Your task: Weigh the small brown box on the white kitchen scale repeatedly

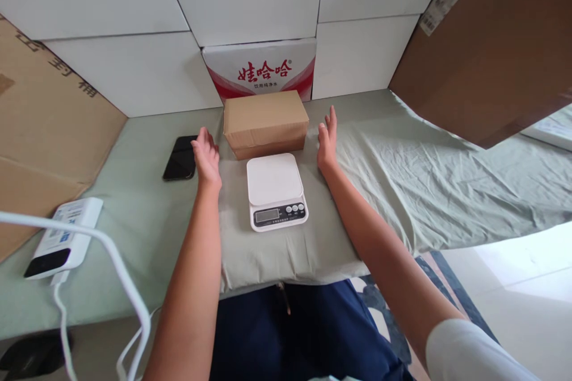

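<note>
A white kitchen scale (274, 181) with a dark display and round buttons lies flat on the green cloth, its display side towards me. Directly behind it sits a closed brown cardboard box (268, 125). My left hand (207, 158) is upright to the left of the box, palm facing inward, fingers stretched and holding nothing. On the other side, my right hand (328, 138) mirrors it with straight fingers, apart from the box. A black smartphone (181, 159) rests beside my left hand, which hides part of its right edge.
Behind stands a red-and-white carton (263, 68) among stacked white boxes (370, 56). Large cardboard panels flank the sides, one brown (487, 41) at right, another (49, 131) at left. A white power bank (67, 238) with a cable (111, 250) lies at the left.
</note>
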Tool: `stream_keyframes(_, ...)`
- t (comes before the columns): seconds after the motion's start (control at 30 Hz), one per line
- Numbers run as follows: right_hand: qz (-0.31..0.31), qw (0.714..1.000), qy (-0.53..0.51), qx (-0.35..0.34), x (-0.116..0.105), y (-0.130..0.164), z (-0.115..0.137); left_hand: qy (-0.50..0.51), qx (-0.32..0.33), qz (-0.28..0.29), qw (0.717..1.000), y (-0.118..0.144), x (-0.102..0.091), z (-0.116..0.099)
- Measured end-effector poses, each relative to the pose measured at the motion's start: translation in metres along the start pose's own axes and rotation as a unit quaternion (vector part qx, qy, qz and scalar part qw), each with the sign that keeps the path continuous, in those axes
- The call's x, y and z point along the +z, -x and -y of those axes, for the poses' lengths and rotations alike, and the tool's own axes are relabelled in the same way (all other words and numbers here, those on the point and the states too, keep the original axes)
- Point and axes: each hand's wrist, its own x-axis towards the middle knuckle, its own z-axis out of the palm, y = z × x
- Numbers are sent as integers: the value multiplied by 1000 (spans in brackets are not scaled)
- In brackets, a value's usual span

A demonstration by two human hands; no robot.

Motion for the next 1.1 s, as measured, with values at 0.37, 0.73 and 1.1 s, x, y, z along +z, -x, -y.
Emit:
stream_keyframes(0.37, 79, 996, 24, -16, 11, 9, 7, 30, -49, 34, 998, 5, 13, 3)
stream_keyframes(0.73, 127, 990, 47, -46, 14, 6, 2, 26, -63, 46, 997, 6, 15, -3)
stream_keyframes(1.1, 143, 986, 59, -65, 17, 6, 13, 12, -57, 133, 989, -11, 3, 15)
